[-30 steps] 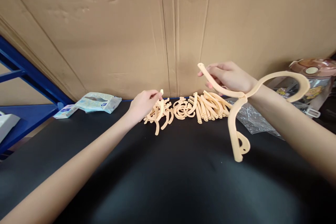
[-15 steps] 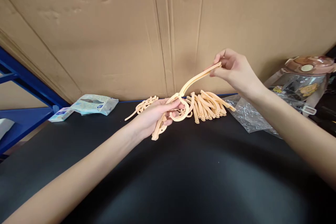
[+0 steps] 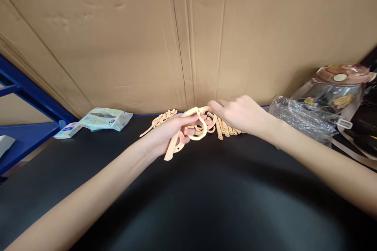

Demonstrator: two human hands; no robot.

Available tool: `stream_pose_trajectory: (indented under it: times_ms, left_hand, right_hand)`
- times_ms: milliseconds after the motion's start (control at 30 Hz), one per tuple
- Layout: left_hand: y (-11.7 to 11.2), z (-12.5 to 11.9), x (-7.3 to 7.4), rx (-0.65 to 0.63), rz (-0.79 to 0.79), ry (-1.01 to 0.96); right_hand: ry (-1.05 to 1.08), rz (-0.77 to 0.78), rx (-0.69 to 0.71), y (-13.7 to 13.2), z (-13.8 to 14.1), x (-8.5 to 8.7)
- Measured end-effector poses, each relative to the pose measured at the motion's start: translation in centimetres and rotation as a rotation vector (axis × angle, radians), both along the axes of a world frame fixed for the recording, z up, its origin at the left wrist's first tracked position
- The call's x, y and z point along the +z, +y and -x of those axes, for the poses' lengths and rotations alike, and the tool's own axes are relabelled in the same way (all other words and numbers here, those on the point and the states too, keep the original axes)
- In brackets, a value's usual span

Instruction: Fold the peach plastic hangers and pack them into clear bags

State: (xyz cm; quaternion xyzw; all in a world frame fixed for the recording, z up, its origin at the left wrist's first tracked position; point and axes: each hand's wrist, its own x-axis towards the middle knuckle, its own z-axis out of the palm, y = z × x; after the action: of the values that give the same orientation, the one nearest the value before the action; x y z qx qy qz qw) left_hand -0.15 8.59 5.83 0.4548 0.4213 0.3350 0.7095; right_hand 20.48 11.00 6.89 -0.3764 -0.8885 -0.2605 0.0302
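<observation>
My left hand [image 3: 172,128] is closed around the middle of a beige plastic folding clothes hanger [image 3: 170,150]. Its curved hook [image 3: 198,138] points down toward me, below my thumb, and one arm sticks out beneath my palm. With closed fingers, my right hand [image 3: 241,115] grips the other arm near the joint, covering most of that arm. Behind the right hand lies a pile of loose beige hanger arms [image 3: 220,129], partly hidden. A small heap of beige hooks [image 3: 161,118] lies behind my left hand.
On the black tabletop [image 3: 200,204], a tissue pack [image 3: 104,119] lies at the back left. Crumpled clear plastic [image 3: 303,119] and a strapped water bottle [image 3: 338,86] are at the right. A cardboard wall [image 3: 132,47] rises behind, with a blue metal frame [image 3: 32,90] at left.
My right hand has moved left and down, bringing the raised hanger arm toward my left hand. The left hand keeps its hold and has shifted only slightly.
</observation>
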Motion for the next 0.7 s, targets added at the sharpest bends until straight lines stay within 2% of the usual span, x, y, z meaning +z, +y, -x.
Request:
stream_pose_trajectory:
  times_ms: [133,200,333,433,500,600,700]
  left_hand:
    - [-0.2,-0.1,0.6,-0.024,0.039,-0.051]
    - [-0.5,-0.5,0.8,-0.043,0.010,-0.005]
    - [-1.6,-1.5,0.5,-0.019,-0.223,0.360]
    - [-2.3,-1.9,0.3,-0.066,-0.326,0.521]
    - [-2.3,-2.0,0.6,-0.059,-0.298,0.449]
    - [-1.9,-1.8,1.2,0.029,-0.300,0.273]
    - [-1.5,-1.5,1.2,0.050,-0.345,0.274]
  right_hand:
    - [0.020,-0.019,0.058,0.0,0.2,-1.2]
    - [0.096,0.045,0.051,0.1,0.4,-1.7]
    - [0.348,0.301,-0.079,1.7,0.0,-1.5]
    - [0.438,0.289,-0.223,3.8,-1.7,-1.1]
    - [0.476,0.274,-0.325,5.0,-2.8,-1.5]
    - [0.486,0.277,-0.420,6.0,-3.3,-2.8]
    - [0.474,0.274,-0.444,6.0,-3.0,-3.8]
